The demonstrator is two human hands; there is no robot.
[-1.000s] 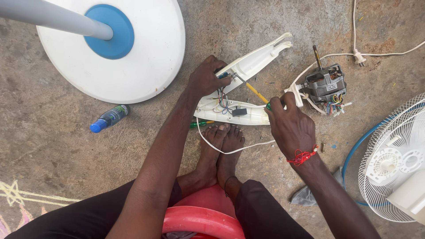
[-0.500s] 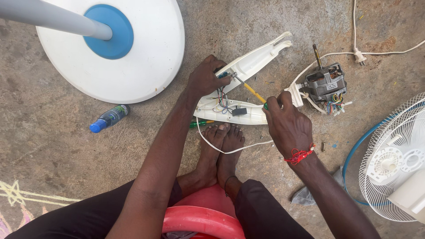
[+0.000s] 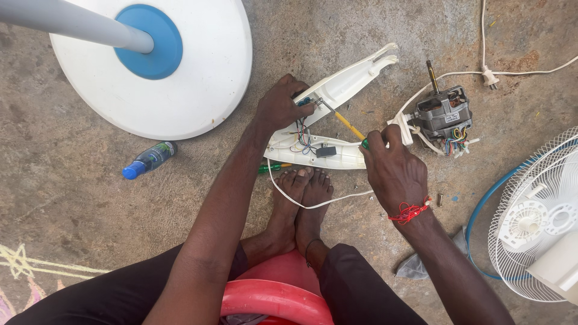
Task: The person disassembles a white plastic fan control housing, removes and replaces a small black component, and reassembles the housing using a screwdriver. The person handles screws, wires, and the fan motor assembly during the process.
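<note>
We pin the opened white fan housing (image 3: 325, 129) to the concrete floor (image 3: 78, 198) with our left hand (image 3: 282, 108) clamped on it, so our right hand (image 3: 394, 171), fisted around the yellow-shafted screwdriver (image 3: 349, 125), can work its tip inside.

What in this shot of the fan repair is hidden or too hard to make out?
Head view:
- Screwdriver tip: hidden under the left hand; handle buried in the right hand.
- White housing wiring: too small to trace.
- Fan grille: cut off by the right edge.
</note>
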